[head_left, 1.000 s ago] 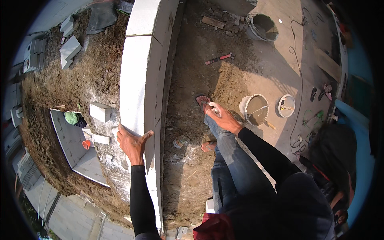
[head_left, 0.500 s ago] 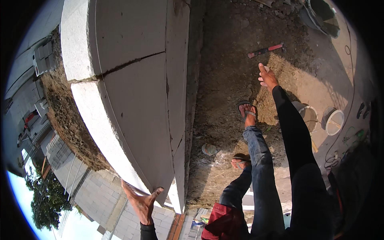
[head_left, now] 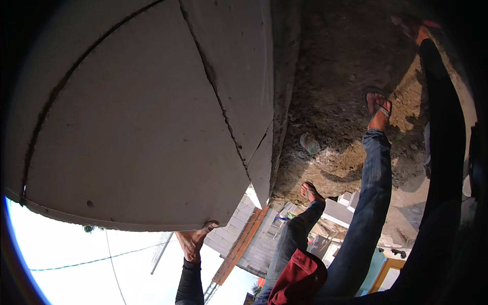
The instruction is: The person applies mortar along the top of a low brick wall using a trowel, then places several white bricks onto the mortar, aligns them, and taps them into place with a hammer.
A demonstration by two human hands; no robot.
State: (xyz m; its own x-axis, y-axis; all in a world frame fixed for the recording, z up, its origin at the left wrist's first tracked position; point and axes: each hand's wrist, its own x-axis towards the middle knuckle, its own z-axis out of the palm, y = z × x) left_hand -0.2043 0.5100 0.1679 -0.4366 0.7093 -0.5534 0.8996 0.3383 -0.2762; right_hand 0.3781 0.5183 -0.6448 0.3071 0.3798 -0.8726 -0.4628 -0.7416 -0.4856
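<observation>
Change since half a second ago: the view has tipped further over, the pale wall now fills the upper left, and the right arm has stretched farther toward the top right.
Wall: a course of large pale grey blocks point(head_left: 137, 127), flat-faced, with dark mortar joints between them.
Left hand point(head_left: 195, 239): fingers spread, pressed against the lower edge of the nearest block, bracing rather than clasping.
Right hand point(head_left: 412, 25): at the end of a dark sleeve, near the top right rim; too dark and small to tell whether it is spread or closed on anything.
Handling: the blocks look stiff, rough and bulky, probably heavy, with crumbly edges; best held by two opposite long faces, not the corners.
Legs: blue jeans, sandalled feet point(head_left: 378, 104) on the ground.
Ground: bare lumpy earth point(head_left: 335, 91), a small round object lying on it.
</observation>
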